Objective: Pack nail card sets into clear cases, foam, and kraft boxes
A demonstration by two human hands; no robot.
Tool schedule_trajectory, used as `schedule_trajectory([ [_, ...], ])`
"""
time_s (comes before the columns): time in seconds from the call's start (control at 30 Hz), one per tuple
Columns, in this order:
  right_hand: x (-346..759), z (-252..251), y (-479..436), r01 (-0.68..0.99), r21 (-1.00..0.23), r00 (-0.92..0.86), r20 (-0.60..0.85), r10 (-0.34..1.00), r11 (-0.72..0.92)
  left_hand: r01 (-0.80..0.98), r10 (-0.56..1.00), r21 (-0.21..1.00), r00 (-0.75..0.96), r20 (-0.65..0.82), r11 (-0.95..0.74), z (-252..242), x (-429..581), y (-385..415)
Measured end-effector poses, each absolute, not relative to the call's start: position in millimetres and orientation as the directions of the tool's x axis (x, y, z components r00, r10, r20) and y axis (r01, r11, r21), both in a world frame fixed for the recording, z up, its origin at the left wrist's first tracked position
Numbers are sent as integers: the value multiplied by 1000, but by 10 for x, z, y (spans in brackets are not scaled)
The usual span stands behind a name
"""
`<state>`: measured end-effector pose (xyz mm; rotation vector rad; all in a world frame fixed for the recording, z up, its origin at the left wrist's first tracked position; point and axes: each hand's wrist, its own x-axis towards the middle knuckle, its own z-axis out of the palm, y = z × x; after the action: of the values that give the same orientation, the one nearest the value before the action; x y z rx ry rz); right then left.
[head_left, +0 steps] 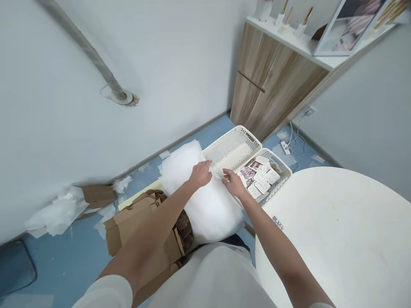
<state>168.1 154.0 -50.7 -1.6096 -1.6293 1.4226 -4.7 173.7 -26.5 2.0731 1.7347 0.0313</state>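
My left hand (201, 173) hovers above the stack of white foam sheets (208, 205), close to the near corner of a white basket (261, 144). Its fingers are bent, with a gap to the thumb. Clear plastic (228, 145) lies in that basket. My right hand (233, 184) is by the left edge of a second white basket (287, 167), which holds several printed cards (263, 177) and small packets. Its fingers curve toward my left hand, thumb apart. I see nothing clearly held in either hand; thin clear film between them cannot be ruled out.
Flattened brown cardboard boxes (141, 222) are at my left, and a round white table (340, 231) is at my right. A wooden cabinet (272, 72) stands in the corner beside a power strip (284, 147). White wrapping (59, 209) lies along the wall.
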Motion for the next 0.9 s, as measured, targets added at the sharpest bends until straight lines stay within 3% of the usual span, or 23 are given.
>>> schedule_trajectory([
  [0.13,1478,-745,1785,34,-870,-157,-491,857,-493,953,940,302,133,-315,-34,-432,-42,2131],
  [0.33,1263,-967,1967,-164,-753,-77,-634,769,-637,959,921,281,96,-377,16,-585,15,2347],
  [0.6,1243,-1080,1994,-237,-720,-58,-659,750,-652,968,931,249,58,-361,37,-613,75,2377],
  [0.9,1336,-814,1806,-227,-758,11,-630,776,-612,932,954,362,103,-283,7,-520,84,2195],
])
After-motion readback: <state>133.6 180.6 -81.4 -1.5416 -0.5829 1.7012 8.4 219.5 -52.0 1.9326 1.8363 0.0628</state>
